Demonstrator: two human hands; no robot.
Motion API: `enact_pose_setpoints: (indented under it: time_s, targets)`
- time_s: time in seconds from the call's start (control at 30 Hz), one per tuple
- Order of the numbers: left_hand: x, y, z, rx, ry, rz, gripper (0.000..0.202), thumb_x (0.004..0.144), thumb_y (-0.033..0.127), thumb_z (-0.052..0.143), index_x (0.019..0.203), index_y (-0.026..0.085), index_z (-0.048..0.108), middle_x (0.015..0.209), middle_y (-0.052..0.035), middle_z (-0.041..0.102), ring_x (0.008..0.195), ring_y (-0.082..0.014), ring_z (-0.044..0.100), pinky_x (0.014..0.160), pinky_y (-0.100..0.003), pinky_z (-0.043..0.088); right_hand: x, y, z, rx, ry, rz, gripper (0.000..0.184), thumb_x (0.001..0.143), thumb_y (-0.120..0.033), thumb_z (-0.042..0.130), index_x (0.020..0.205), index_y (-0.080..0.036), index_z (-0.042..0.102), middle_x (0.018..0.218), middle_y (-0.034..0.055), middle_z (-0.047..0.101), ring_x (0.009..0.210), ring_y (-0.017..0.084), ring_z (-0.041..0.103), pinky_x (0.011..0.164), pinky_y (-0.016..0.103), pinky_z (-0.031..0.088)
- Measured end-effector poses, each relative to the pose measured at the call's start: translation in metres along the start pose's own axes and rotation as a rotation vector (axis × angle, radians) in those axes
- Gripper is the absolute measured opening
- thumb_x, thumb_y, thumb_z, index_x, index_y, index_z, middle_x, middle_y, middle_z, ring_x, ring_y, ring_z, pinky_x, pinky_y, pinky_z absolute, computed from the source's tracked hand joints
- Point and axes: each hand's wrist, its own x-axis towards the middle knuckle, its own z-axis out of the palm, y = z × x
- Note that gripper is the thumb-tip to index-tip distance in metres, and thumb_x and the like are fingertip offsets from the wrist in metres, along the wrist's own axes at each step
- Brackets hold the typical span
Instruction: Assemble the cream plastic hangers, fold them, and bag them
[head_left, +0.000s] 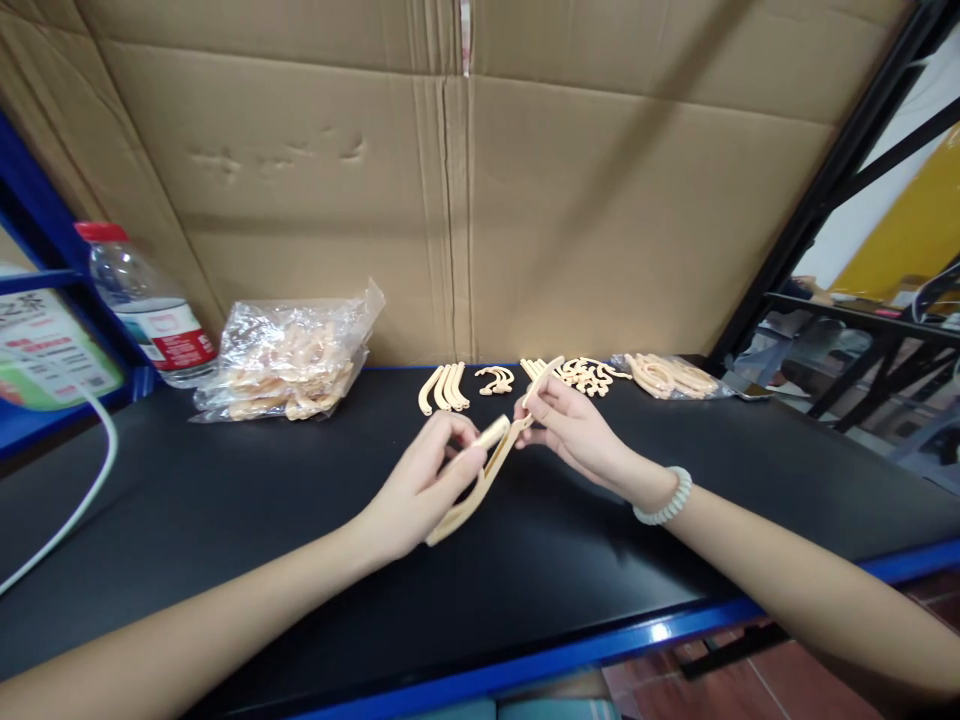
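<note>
A beige plastic folding hanger (474, 506), made of curved arms, is held between my two hands above the black tabletop. My left hand (420, 482) is closed around its lower left part, with a short straight end sticking up past the thumb. At the joint on the upper right, the fingers of my right hand (577, 428) pinch the hanger, and another slim arm points up and away from them. Part of the hanger is hidden behind my left fingers. Just beyond lie a row of curved beige arms (444, 388) and a few small hook-like pieces (496, 380).
A pile of small beige parts (589, 376) and a clear bag of beige pieces (671, 377) lie at the back right. A larger filled plastic bag (289, 360) and a red-capped bottle (154, 310) stand at the back left. Cardboard (315, 190) walls the back; a white cable (101, 480) crosses the left.
</note>
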Motion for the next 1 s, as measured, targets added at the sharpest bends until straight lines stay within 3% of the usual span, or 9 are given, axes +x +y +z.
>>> enact_pose_setpoints:
  time_s: [0.1, 0.23, 0.33, 0.43, 0.5, 0.6, 0.7, 0.8, 1.0]
  targets:
    - [-0.001, 0.006, 0.005, -0.270, -0.141, -0.152, 0.033, 0.089, 0.052, 0.051, 0.093, 0.019, 0.053, 0.096, -0.0044, 0.058, 0.083, -0.0189, 0.059, 0.076, -0.033, 0.048, -0.006, -0.002, 0.012, 0.080, -0.061, 0.008, 0.028, 0.086, -0.041, 0.068, 0.083, -0.020, 0.049, 0.080, -0.0022, 0.056, 0.070, 0.012, 0.059, 0.070, 0.030, 0.054]
    - [0.002, 0.009, 0.006, -0.643, -0.288, -0.424, 0.039, 0.092, 0.052, 0.044, 0.108, 0.018, 0.052, 0.096, -0.0085, 0.064, 0.069, -0.0177, 0.064, 0.065, -0.032, 0.050, -0.007, -0.001, 0.013, 0.118, -0.054, 0.032, 0.027, 0.085, -0.036, 0.071, 0.083, -0.019, 0.050, 0.082, -0.0022, 0.057, 0.073, 0.011, 0.060, 0.072, 0.028, 0.055]
    - [0.006, 0.008, 0.003, -0.717, -0.288, -0.496, 0.025, 0.087, 0.035, 0.056, 0.103, 0.017, 0.055, 0.078, -0.0042, 0.062, 0.051, -0.0099, 0.054, 0.048, -0.020, 0.039, -0.007, 0.001, 0.012, 0.169, -0.073, 0.046, 0.027, 0.081, -0.033, 0.075, 0.084, -0.020, 0.051, 0.083, -0.0025, 0.058, 0.075, 0.012, 0.060, 0.074, 0.029, 0.056]
    - [0.007, 0.007, 0.002, -0.700, -0.266, -0.522, 0.019, 0.081, 0.026, 0.064, 0.096, 0.018, 0.053, 0.066, 0.0032, 0.053, 0.042, -0.0033, 0.036, 0.041, -0.015, 0.023, -0.007, 0.002, 0.013, 0.150, -0.090, 0.033, 0.028, 0.076, -0.030, 0.080, 0.085, -0.020, 0.055, 0.083, -0.0026, 0.060, 0.075, 0.013, 0.062, 0.074, 0.031, 0.057]
    - [0.005, 0.006, 0.002, -0.619, -0.267, -0.493, 0.019, 0.083, 0.032, 0.063, 0.094, 0.020, 0.052, 0.064, 0.0056, 0.048, 0.043, -0.0035, 0.032, 0.040, -0.016, 0.021, -0.007, 0.001, 0.014, 0.073, -0.119, 0.019, 0.025, 0.075, -0.031, 0.079, 0.083, -0.019, 0.059, 0.079, -0.0020, 0.061, 0.072, 0.013, 0.063, 0.074, 0.031, 0.056]
    - [0.003, 0.005, 0.002, -0.331, -0.275, -0.322, 0.022, 0.089, 0.041, 0.054, 0.092, 0.020, 0.054, 0.063, 0.0058, 0.046, 0.047, -0.0071, 0.036, 0.043, -0.018, 0.028, -0.007, -0.001, 0.012, -0.103, -0.192, -0.010, 0.018, 0.079, -0.031, 0.076, 0.084, -0.016, 0.067, 0.076, 0.0007, 0.065, 0.071, 0.015, 0.065, 0.072, 0.031, 0.056]
    - [0.002, 0.007, 0.000, 0.018, -0.269, -0.113, 0.028, 0.093, 0.042, 0.045, 0.084, 0.019, 0.058, 0.064, 0.0041, 0.049, 0.055, -0.0104, 0.042, 0.051, -0.021, 0.034, -0.008, -0.002, 0.010, -0.248, -0.215, -0.025, 0.018, 0.081, -0.033, 0.072, 0.085, -0.015, 0.069, 0.074, 0.0021, 0.067, 0.068, 0.016, 0.065, 0.068, 0.030, 0.056]
    - [0.002, 0.007, -0.004, 0.197, -0.296, -0.026, 0.033, 0.096, 0.040, 0.038, 0.078, 0.019, 0.057, 0.060, 0.0041, 0.050, 0.055, -0.0115, 0.044, 0.054, -0.022, 0.034, -0.010, -0.002, 0.009, -0.374, -0.195, -0.073, 0.016, 0.084, -0.032, 0.068, 0.082, -0.016, 0.069, 0.070, 0.0009, 0.065, 0.062, 0.014, 0.063, 0.061, 0.027, 0.053]
    - [0.005, 0.008, -0.007, 0.220, -0.404, -0.013, 0.037, 0.097, 0.040, 0.034, 0.071, 0.020, 0.050, 0.059, 0.0037, 0.053, 0.053, -0.0112, 0.046, 0.053, -0.022, 0.034, -0.016, -0.009, 0.009, -0.783, -0.316, -0.545, 0.023, 0.096, -0.018, 0.048, 0.080, -0.018, 0.064, 0.076, 0.0029, 0.062, 0.070, 0.014, 0.058, 0.065, 0.027, 0.049]
